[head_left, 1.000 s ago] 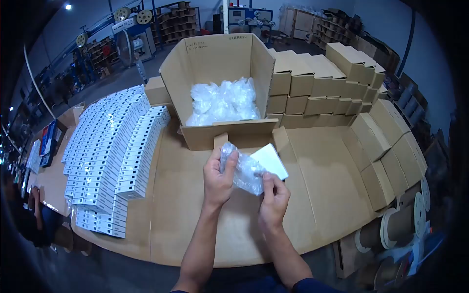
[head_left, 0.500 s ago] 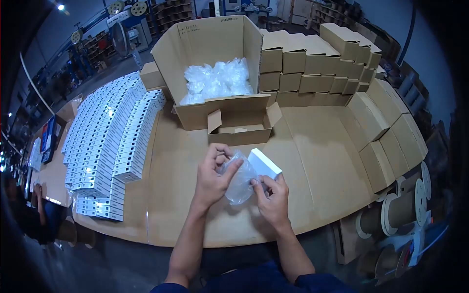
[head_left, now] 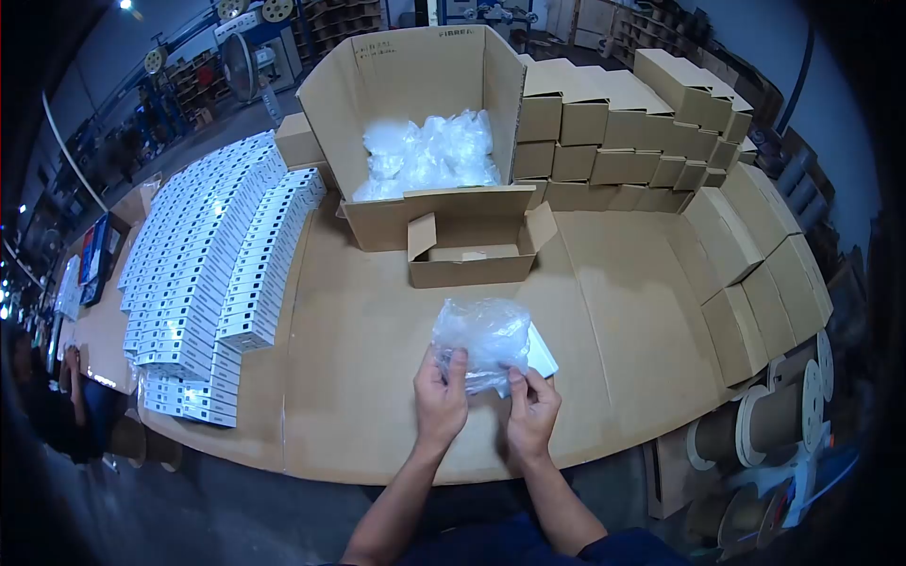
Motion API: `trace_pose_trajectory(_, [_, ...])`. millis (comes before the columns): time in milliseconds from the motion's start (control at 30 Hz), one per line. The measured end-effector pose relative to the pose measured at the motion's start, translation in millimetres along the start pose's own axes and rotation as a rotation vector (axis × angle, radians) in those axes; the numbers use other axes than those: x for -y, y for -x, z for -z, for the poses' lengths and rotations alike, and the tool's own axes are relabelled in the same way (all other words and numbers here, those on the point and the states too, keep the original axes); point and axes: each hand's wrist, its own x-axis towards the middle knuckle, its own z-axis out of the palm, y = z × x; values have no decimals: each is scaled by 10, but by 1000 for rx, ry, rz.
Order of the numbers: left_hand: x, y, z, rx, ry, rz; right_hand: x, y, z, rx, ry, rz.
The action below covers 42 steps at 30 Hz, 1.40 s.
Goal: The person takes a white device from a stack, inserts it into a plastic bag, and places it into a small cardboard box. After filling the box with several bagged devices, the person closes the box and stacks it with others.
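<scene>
My left hand (head_left: 440, 393) and my right hand (head_left: 531, 412) both grip the lower edge of a crumpled clear plastic bag (head_left: 481, 337), held above the cardboard-covered table (head_left: 349, 377). A small white box (head_left: 541, 352) shows at the bag's right side, partly hidden behind it; I cannot tell whether it is inside the bag. A small open brown carton (head_left: 472, 255) stands just beyond my hands. Behind it, a large open carton (head_left: 415, 104) holds a heap of clear plastic bags (head_left: 429, 156).
Rows of white boxes (head_left: 208, 264) cover the table's left side. Stacked closed brown cartons (head_left: 623, 123) line the back and right (head_left: 755, 274). Cardboard spools (head_left: 779, 415) lie at the lower right. Another person (head_left: 57, 396) is at the far left.
My hands have dropped toward the table's near edge and shifted to the bag's lower edge. The bag now stands above my fingers and covers most of the white box.
</scene>
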Motion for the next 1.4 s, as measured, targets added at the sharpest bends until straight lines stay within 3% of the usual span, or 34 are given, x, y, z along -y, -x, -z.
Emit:
trace_pose_trajectory(167, [305, -67, 317, 50, 238, 4, 29, 14, 29, 36, -93, -23])
trace_pose_trajectory(233, [33, -118, 273, 82, 202, -41, -68, -5, 86, 43, -6, 12])
trace_pose_trajectory(267, [-72, -120, 277, 112, 251, 63, -67, -10, 115, 73, 29, 7])
trace_pose_trajectory(367, [-59, -139, 403, 251, -95, 134, -69, 7, 155, 187, 9, -37])
trace_pose_trajectory(400, [-34, -118, 383, 216, -26, 199, -68, 16, 143, 204, -28, -32])
trace_pose_trajectory(567, [-1, -53, 514, 315, -265, 54, 16, -328, 253, 90, -310, -107])
trace_pose_trajectory(633, [69, -30, 574, 345, -267, 88, 192, -561, 342, 55, -117, 131])
trace_pose_trajectory(833, [13, 1, 620, 371, -332, 107, 768, -850, 272, 391, -120, 304])
trace_pose_trajectory(900, [16, 1, 636, 369, -354, 106, 819, -1007, 263, 581, 50, 499])
trace_pose_trajectory(1000, [58, 1, 655, 359, -387, 99, 998, -1175, 109, 877, 92, 436])
trace_pose_trajectory(1167, [61, -2, 639, 305, -445, 55, 1046, -1355, -142, 1131, 147, 452])
trace_pose_trajectory(1400, [51, 4, 698, 317, -460, 96, 852, -1346, -293, 1253, 19, 258])
